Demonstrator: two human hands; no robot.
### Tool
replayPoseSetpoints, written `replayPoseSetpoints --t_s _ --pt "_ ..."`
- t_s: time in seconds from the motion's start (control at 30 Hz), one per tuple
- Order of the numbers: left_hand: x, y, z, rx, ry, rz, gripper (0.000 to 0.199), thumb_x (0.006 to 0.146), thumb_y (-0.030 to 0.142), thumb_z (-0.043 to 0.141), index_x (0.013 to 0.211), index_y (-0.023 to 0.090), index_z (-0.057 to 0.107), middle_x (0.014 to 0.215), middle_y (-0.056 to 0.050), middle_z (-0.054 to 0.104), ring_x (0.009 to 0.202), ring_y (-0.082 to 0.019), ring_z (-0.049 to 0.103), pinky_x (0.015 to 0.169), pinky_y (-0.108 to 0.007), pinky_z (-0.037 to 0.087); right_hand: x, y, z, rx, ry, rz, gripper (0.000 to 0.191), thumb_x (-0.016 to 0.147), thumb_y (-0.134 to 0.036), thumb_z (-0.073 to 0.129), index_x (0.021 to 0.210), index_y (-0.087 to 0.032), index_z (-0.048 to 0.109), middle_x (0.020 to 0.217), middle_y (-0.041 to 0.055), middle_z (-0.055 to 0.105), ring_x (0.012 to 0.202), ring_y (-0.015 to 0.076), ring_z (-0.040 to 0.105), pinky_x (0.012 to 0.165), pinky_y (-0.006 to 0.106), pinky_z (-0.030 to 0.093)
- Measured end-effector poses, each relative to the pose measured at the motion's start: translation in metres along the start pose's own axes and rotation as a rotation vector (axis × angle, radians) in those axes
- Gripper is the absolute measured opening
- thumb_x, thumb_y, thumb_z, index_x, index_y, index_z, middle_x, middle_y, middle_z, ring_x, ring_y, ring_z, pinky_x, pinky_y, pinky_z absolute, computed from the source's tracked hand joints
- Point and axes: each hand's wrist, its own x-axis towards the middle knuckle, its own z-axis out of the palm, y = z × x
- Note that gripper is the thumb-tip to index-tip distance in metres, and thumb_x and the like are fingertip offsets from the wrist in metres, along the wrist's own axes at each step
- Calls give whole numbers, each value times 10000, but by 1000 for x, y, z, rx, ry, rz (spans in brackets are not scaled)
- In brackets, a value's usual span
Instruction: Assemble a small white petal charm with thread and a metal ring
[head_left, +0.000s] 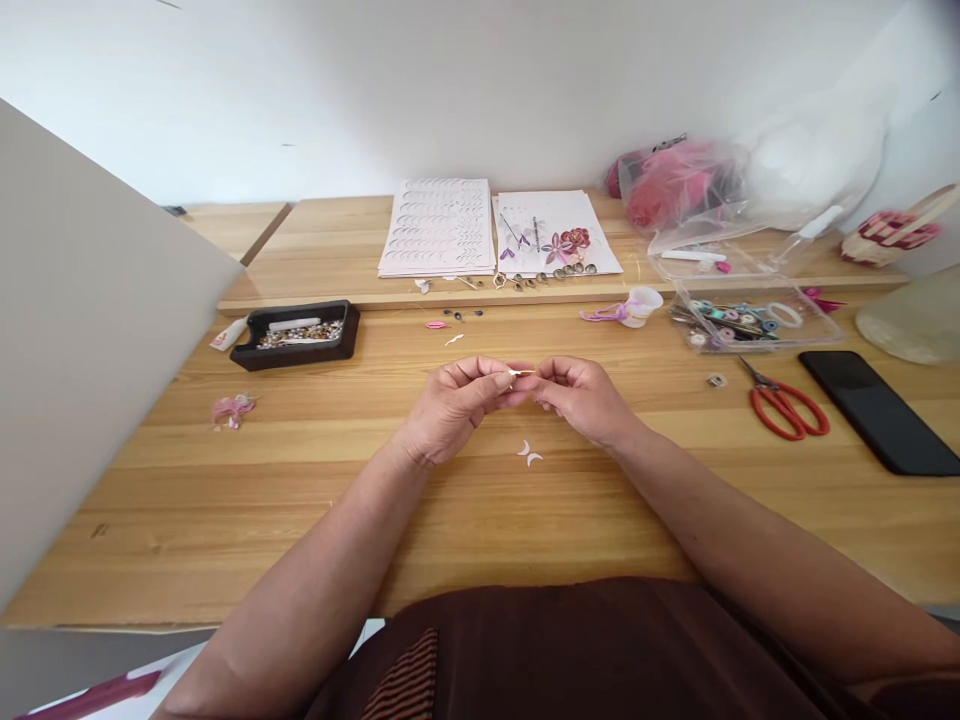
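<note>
Both hands meet above the middle of the wooden table, fingertips nearly touching. My left hand pinches a small white piece between thumb and fingers. From it a thin yellowish strip runs across to my right hand, whose thumb and fingers are closed at the strip's other end. Fingers hide part of both. Two white crescent-shaped pieces lie on the table just below the hands. A small white wavy piece and a pink piece lie beyond my left hand.
A black tray of beads and pink threads are at left. Paper sheets stand at the back. At right are a white cup, a clear box, red-handled scissors and a black phone.
</note>
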Motion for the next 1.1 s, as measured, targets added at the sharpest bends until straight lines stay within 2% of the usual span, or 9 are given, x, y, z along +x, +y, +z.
replayPoseSetpoints --t_s 0.1,0.2,0.33,0.43,0.63,0.73,0.87,1.0,1.1 --pt "0 3 -1 -35 10 16 146 741 231 840 773 142 729 1113 -86 765 1065 -215 718 1000 -351 529 -2 -2 -1 -161 86 -108 227 822 -391 699 872 -170 702 824 48 709 676 148 585 588 286 432" --pt "0 4 -1 -37 23 25 137 743 224 839 764 136 737 1186 -96 747 1132 -229 696 1054 -365 500 -9 -10 2 -254 255 -338 260 824 -289 690 1061 -183 703 1120 112 715 911 219 661 608 298 487" --pt "0 2 1 -35 38 -17 170 704 237 866 759 133 745 996 -82 781 1015 -202 721 1023 -366 513 -17 -22 12 -254 280 -626 241 850 -213 681 1089 -208 715 1215 119 688 1092 246 640 672 315 531" --pt "1 -1 2 -40 18 -34 184 677 243 881 745 138 745 863 -53 770 905 -165 714 970 -344 527 -18 -24 19 -249 262 -632 107 865 -199 671 951 -212 734 1110 107 724 995 226 668 622 301 513" --pt "3 -3 -2 125 121 69 190 673 296 875 742 166 755 989 -48 760 860 -126 658 838 -267 495 -19 -16 21 -224 307 -609 45 853 -210 681 809 -207 690 1118 104 717 919 214 678 636 308 518" --pt "4 -2 -1 231 177 126 211 650 318 881 727 171 752 818 -25 732 767 -120 618 755 -256 474 -19 -13 24 -65 192 -462 69 873 -245 666 821 -201 656 974 69 715 758 165 664 601 279 504" --pt "4 0 1 314 228 124 237 654 350 870 731 169 739 680 1 663 632 -97 541 635 -247 434 -23 -15 27 -57 68 -329 129 894 -254 624 781 -193 617 687 -20 601 535 95 490 517 244 396" --pt "4 -3 -1 461 263 163 238 702 372 832 766 164 734 660 4 647 560 -79 478 554 -240 381 -29 -20 26 -230 100 -386 117 879 -187 603 764 -194 624 628 -40 556 531 91 440 525 249 355" --pt "5 -6 -4 594 273 219 214 729 363 806 770 164 736 674 -3 662 548 -84 479 528 -242 370 -32 -24 22 -349 104 -491 120 877 -160 586 772 -205 624 680 -19 605 611 117 518 611 268 409"
